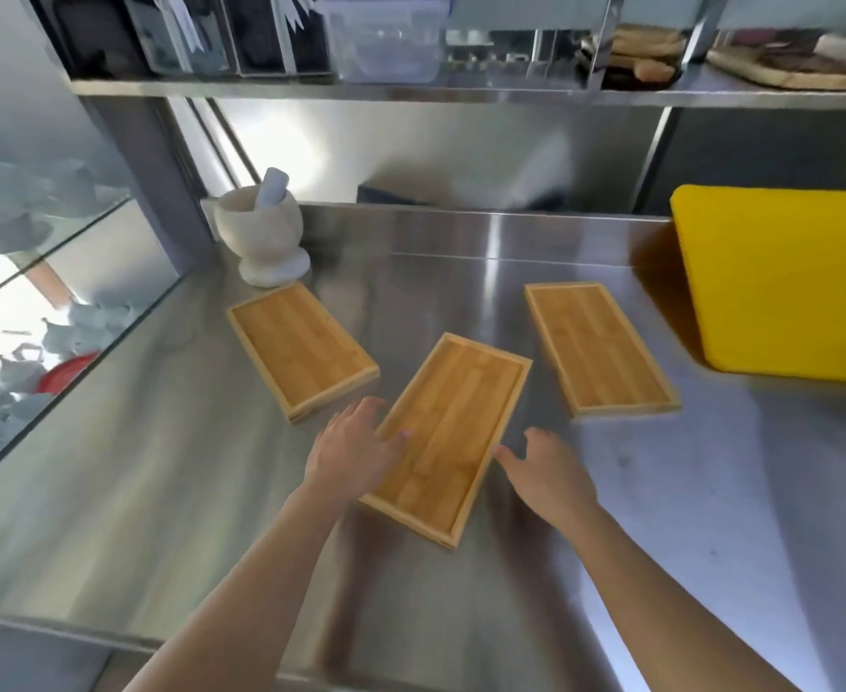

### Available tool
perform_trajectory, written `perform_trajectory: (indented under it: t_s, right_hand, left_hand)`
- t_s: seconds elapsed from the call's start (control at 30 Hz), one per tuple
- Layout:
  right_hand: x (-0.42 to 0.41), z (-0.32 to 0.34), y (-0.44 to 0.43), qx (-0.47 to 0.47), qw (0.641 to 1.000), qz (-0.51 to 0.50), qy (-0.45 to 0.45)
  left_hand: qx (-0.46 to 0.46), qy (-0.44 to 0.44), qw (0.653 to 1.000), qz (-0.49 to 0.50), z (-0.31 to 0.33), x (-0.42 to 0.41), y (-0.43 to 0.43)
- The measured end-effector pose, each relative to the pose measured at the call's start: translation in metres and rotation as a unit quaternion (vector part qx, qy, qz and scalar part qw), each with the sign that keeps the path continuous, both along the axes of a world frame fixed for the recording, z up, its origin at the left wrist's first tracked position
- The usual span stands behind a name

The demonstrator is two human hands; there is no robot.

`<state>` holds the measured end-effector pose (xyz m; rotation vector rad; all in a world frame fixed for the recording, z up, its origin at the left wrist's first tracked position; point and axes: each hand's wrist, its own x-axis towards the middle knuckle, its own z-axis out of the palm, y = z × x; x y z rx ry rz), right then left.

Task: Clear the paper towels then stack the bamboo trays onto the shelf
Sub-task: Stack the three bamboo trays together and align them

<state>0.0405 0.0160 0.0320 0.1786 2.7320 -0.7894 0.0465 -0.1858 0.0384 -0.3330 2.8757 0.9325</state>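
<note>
Three empty bamboo trays lie flat on the steel counter [161, 491]: a left tray [303, 349], a middle tray [453, 432] and a right tray [598, 344]. My left hand [353, 449] rests on the left long edge of the middle tray, with its fingers spread over the rim. My right hand [546, 472] hovers open beside that tray's right edge, its fingertips nearly touching the rim. No paper towels are in view. The steel shelf [461, 94] runs above the back of the counter.
A white mortar with a pestle [261, 237] stands behind the left tray. A yellow cutting board [785, 277] lies at the right. The shelf holds clear containers [386, 42] and wooden boards [800, 67]. A glass panel [36, 292] borders the counter's left side.
</note>
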Motion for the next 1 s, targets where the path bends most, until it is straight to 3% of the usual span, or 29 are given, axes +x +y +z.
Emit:
perform_trajectory:
  t_s: [0.23,0.47,0.63,0.83,1.0]
  right_hand:
    - [-0.025,-0.026,-0.024,-0.098,0.991,-0.052,-0.074]
    - [-0.03,-0.035,-0.043,-0.143,0.978,-0.147,-0.048]
    - [-0.035,-0.06,-0.052,-0.265,0.923,-0.276,-0.039]
    - [-0.035,-0.032,-0.055,-0.368,0.874,-0.314,-0.055]
    - [-0.035,-0.019,-0.052,-0.361,0.884,-0.297,-0.025]
  left_hand:
    - [0.053,-0.102,0.993,0.023,-0.029,-0.019,0.007]
    - [0.204,-0.078,0.965,0.146,-0.032,-0.037,0.013]
    - [0.257,-0.07,0.954,0.139,-0.033,-0.04,0.008]
    - [0.351,-0.107,0.907,0.208,-0.035,-0.045,-0.001]
    - [0.388,-0.102,0.884,0.24,-0.017,-0.049,0.002]
